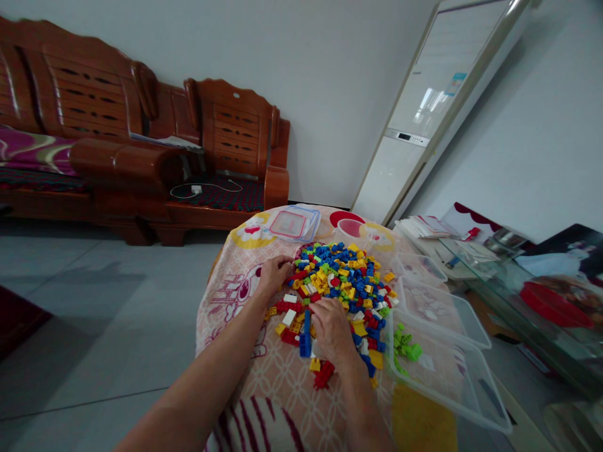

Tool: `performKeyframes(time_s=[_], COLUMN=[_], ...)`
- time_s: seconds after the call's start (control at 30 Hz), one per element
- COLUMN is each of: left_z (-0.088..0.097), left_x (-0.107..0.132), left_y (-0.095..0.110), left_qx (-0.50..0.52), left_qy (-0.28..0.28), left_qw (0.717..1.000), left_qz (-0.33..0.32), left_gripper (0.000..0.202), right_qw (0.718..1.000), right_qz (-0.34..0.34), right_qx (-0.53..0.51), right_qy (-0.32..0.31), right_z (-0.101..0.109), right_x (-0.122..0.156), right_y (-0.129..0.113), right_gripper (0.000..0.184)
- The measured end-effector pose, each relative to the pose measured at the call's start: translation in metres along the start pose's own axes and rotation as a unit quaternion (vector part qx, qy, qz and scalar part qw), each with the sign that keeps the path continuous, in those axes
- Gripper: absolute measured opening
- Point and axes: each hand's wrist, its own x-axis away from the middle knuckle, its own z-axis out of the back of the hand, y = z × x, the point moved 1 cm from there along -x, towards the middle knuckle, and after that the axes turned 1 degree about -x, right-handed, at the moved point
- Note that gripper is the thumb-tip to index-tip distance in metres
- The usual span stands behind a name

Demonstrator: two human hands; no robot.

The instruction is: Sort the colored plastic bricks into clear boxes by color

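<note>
Shows blue brick (305,345) at near-left edge of pile (351,270) | lies just left of right hand (332,328), long axis running near to far | sits farther from left hand (274,274) | leaves unclear any gap or grip between either hand's bent fingers

Bare forearms (202,383), tapering toward the wrists (346,363), lead to an uncovered left hand (276,274) and right hand (330,325).

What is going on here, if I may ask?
A person's left hand is at the left edge of a heap of mixed toy bricks on a cloth-covered table; the right hand is over the heap's near side. Whether either grips a brick is unclear. A clear bin to the right holds light green bricks.
</note>
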Motion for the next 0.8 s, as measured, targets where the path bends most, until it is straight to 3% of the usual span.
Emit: performKeyframes(time_s=[0.2,0.37,0.6,0.8], left_z=[0.001,0.001,0.0,0.0], left_x=[0.0,0.0,-0.001,-0.001], left_y=[0.003,0.004,-0.002,-0.001], left_qx=[-0.006,-0.007,-0.01,-0.014], left_qy=[-0.004,-0.005,0.0,0.0], left_qw=[1.0,1.0,1.0,1.0], left_qz=[0.013,0.005,-0.009,-0.006], left_gripper=[0.031,0.031,0.03,0.03], right_qw=[0.997,0.996,0.998,0.998], right_qz=[-0.048,-0.036,-0.036,-0.045], right_qx=[0.044,0.035,0.041,0.044], right_qy=[0.05,0.073,0.025,0.021], right_z=[0.016,0.013,-0.004,-0.009], right_x=[0.015,0.009,-0.011,-0.016], right_y=[0.023,0.016,0.013,0.019], right_gripper=[0.024,0.021,0.017,0.013])
